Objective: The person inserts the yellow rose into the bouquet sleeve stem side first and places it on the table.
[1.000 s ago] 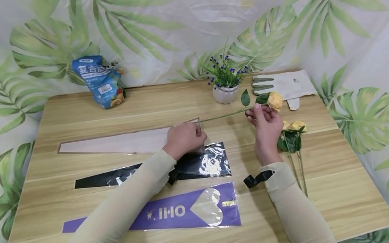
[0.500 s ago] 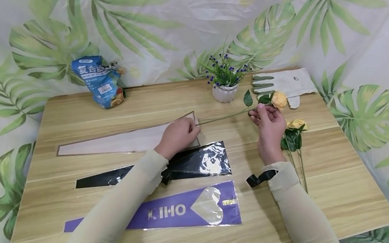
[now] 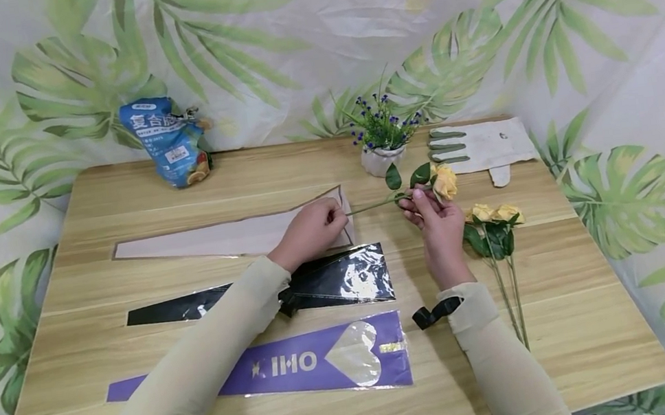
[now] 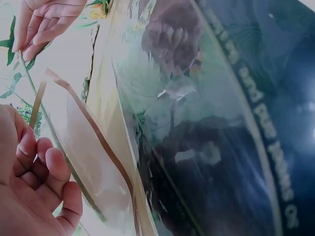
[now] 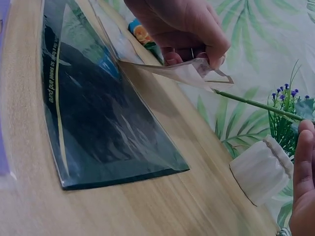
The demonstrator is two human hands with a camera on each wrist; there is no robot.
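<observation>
My right hand (image 3: 442, 228) pinches the stem of a yellow artificial rose (image 3: 445, 182) just below the bloom. The stem runs left into the wide mouth of a white flower sleeve (image 3: 218, 240) with a brown border. At that mouth my left hand (image 3: 310, 229) pinches the sleeve's upper layer, lifting its edge off the table. Through the film, the left wrist view shows the green stem (image 4: 74, 172) lying inside the sleeve. In the right wrist view the sleeve's raised edge (image 5: 192, 73) is between the left thumb and fingers, and the stem (image 5: 256, 103) enters there.
A black sleeve (image 3: 341, 279) and a purple sleeve (image 3: 301, 360) lie nearer me. More yellow roses (image 3: 498, 215) rest at the right. Along the back stand a blue pouch (image 3: 166, 145) and a potted plant (image 3: 385, 156), beside a work glove (image 3: 486, 143).
After a slight shift right, my right hand has moved left with the rose, sliding more stem into the sleeve. My left hand keeps its hold, and the sleeve has shifted slightly right.
</observation>
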